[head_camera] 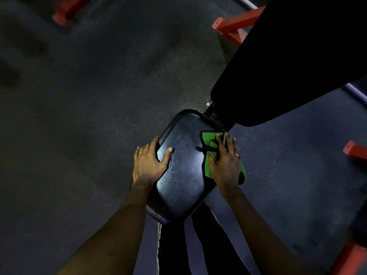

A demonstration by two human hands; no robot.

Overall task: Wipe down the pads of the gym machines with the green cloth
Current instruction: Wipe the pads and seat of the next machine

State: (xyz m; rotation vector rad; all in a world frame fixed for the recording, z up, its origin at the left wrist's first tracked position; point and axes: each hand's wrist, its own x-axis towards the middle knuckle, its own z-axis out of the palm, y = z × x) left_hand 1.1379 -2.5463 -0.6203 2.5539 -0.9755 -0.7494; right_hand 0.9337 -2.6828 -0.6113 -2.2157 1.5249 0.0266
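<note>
A black glossy seat pad [183,171] sits in the middle of the view, with small wet drops on its left part. My left hand [148,162] grips the pad's left edge, thumb on top and fingers curled over the rim. My right hand [225,162] presses the green cloth [209,143] flat against the pad's right edge, fingers fairly straight. Part of the cloth hangs below my right palm. A long black back pad [288,62] rises from the seat towards the upper right.
Dark speckled rubber floor [99,96] lies all around. Red machine frame feet stand at the top left [63,12], top right [234,24], right [355,150] and bottom right [349,259]. My dark trousers with a white stripe [178,251] are below the seat.
</note>
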